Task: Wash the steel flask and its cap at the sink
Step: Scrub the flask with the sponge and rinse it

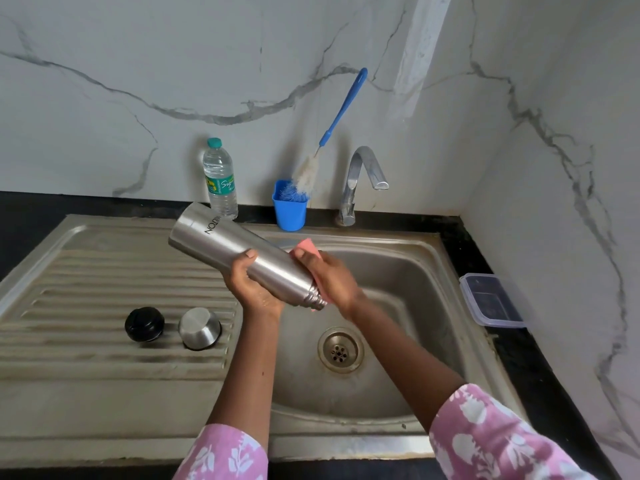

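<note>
The steel flask [228, 245] is tilted over the sink basin [408, 278], its open threaded neck pointing down to the right. My left hand [252, 284] grips its body from below. My right hand [332, 277] holds a pink sponge [306, 247] pressed against the flask near the neck. On the draining board [86, 282] to the left lie the black inner stopper [144, 323] and the steel cap [200, 328], the cap standing mouth down.
A tap [363, 174] stands behind the basin; no water is visible from it. Beside it a blue cup [290, 211] holds a blue-handled bottle brush [332, 133]. A plastic water bottle [220, 178] stands by the wall. A lidded plastic box [491, 299] sits on the right counter. The drain [340, 349] is open.
</note>
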